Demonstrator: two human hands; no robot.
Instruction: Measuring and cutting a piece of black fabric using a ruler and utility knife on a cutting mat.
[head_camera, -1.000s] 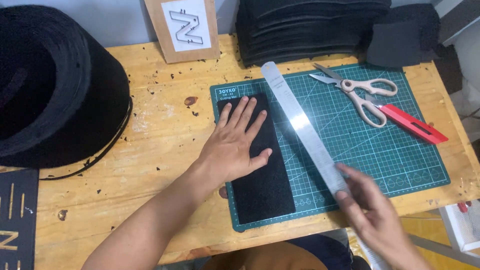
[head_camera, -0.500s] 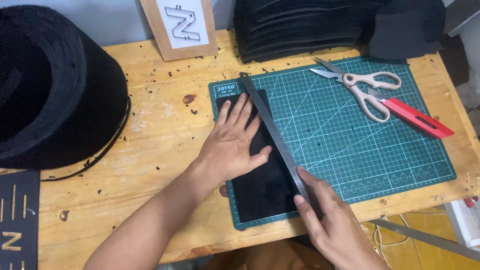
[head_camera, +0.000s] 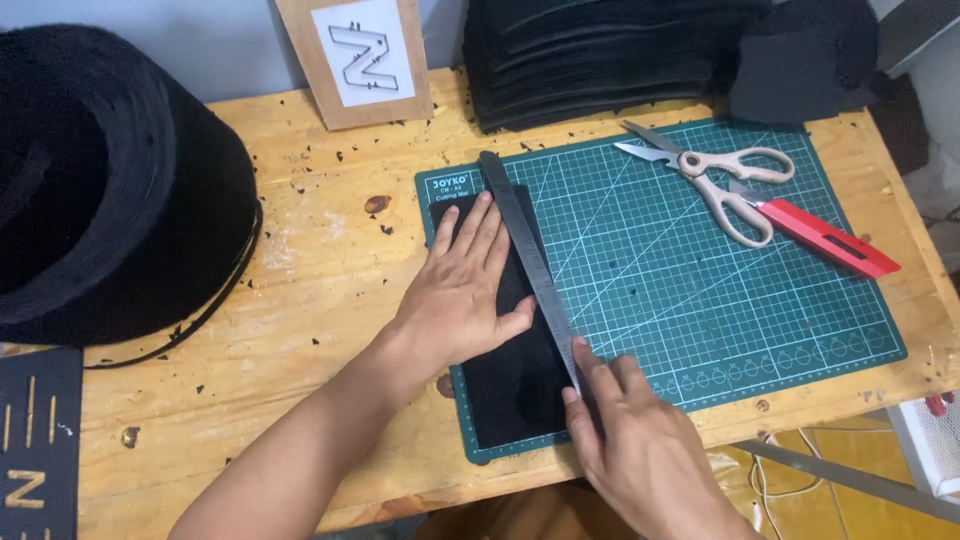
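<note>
My left hand (head_camera: 462, 290) lies flat on the black strip (head_camera: 520, 385); my right hand (head_camera: 640, 450) pinches the ruler (head_camera: 527, 262) at 5 o'clock. Loose grip, I think, and it slides crooked.

Cream-handled scissors (head_camera: 722, 182) and a red utility knife (head_camera: 825, 238) lie on the mat's far right; 1 big black felt roll (head_camera: 105, 190) sits left, dark sheets (head_camera: 600, 55) stacked behind.
</note>
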